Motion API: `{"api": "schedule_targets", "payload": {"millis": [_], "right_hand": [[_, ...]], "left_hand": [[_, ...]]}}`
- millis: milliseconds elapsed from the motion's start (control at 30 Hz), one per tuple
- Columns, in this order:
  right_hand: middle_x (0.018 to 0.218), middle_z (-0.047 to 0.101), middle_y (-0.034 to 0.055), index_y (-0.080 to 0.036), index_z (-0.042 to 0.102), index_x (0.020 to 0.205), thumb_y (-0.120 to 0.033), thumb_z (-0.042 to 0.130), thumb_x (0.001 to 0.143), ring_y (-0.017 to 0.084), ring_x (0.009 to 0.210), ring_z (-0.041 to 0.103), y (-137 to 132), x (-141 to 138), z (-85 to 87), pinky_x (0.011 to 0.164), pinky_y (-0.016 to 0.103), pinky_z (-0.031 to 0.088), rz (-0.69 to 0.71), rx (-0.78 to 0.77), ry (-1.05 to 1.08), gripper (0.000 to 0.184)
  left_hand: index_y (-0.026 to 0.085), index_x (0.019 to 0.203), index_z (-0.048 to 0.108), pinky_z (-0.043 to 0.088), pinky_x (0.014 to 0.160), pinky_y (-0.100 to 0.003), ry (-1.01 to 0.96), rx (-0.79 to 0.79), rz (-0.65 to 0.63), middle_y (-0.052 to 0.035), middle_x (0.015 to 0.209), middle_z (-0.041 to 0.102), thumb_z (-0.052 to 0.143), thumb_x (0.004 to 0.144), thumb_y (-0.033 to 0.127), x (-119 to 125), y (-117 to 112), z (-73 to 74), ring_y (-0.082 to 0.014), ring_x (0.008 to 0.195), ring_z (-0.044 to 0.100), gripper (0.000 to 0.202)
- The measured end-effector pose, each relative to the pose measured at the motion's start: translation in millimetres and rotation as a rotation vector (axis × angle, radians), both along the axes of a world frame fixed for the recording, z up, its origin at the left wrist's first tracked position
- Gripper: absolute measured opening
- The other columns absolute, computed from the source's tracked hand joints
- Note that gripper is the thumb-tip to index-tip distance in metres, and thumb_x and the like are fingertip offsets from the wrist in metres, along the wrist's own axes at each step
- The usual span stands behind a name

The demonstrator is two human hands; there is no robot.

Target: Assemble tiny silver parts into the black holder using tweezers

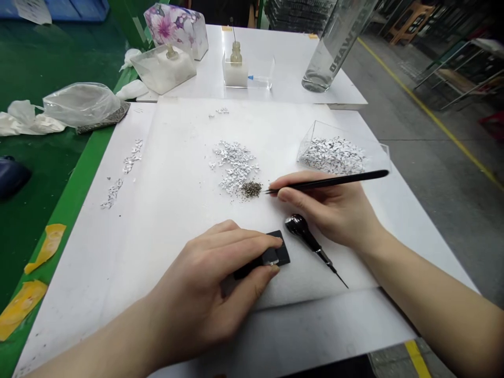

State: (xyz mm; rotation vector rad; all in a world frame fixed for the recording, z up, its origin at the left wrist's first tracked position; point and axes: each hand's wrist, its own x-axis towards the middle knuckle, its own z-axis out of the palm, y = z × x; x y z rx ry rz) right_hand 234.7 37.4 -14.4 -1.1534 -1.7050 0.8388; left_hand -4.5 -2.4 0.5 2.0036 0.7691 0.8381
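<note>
My left hand [220, 268] is closed around a small black block [282, 248], with finger and thumb pinching a small part on top of it. Black tweezers [338, 180] are in my right hand [334, 210], their tips pointing left. Those tips are beside a small heap of tiny dark metallic pieces [252, 189]. Touching that heap is a spread of small white-and-grey pieces [235, 161]. A screwdriver with a round black handle [300, 228] lies between my hands, its thin shaft pointing toward the lower right.
A clear box [334, 155] of white pieces lies at the right. Farther back stand a bottle in a clear holder [236, 68], a tall glass [321, 68] and a flowered tissue box [177, 29]. Plastic bags [81, 102] lie at the left edge. More white pieces [132, 156] lie left.
</note>
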Motion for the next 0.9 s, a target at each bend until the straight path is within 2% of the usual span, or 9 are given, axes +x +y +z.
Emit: {"api": "schedule_targets", "payload": {"millis": [133,333,467,900], "right_hand": [[0.103,0.084,0.0014,-0.023,0.082,0.105,-0.015,0.076,0.095,0.017,0.092,0.080,-2.0,-2.5,-2.0,0.079,0.026,0.068,0.016,0.002,-0.061,0.013],[0.106,0.083,0.0036,-0.022,0.081,0.106,-0.011,0.074,0.094,0.019,0.098,0.079,-2.7,-3.4,0.5,0.083,0.027,0.068,0.054,0.090,-0.122,0.018],[0.104,0.084,0.0037,-0.023,0.081,0.106,-0.013,0.073,0.096,0.020,0.092,0.079,-2.5,-3.0,1.3,0.076,0.028,0.069,0.043,0.053,-0.116,0.017],[0.104,0.084,0.0036,-0.023,0.082,0.105,-0.013,0.073,0.096,0.020,0.096,0.080,-1.5,-2.5,0.3,0.080,0.028,0.068,0.051,0.052,-0.114,0.016]], "left_hand": [[0.019,0.120,0.072,0.054,0.086,-0.022,-0.001,-0.011,0.001,0.0015,0.107,0.080,0.066,0.098,0.009,-0.4,-0.7,-0.9,-0.0117,0.090,0.067,0.025],[0.019,0.120,0.072,0.055,0.086,-0.024,-0.015,-0.016,0.012,0.0006,0.107,0.081,0.066,0.097,0.009,-0.1,-1.1,1.0,-0.0130,0.089,0.067,0.025],[0.018,0.114,0.073,0.056,0.084,-0.025,0.005,-0.034,0.012,-0.0002,0.104,0.082,0.068,0.095,0.008,2.1,0.8,5.1,-0.0140,0.088,0.068,0.022],[0.016,0.113,0.074,0.057,0.084,-0.025,0.017,-0.051,0.021,0.0002,0.104,0.082,0.069,0.095,0.009,0.8,-0.3,9.0,-0.0137,0.087,0.068,0.021]]}}
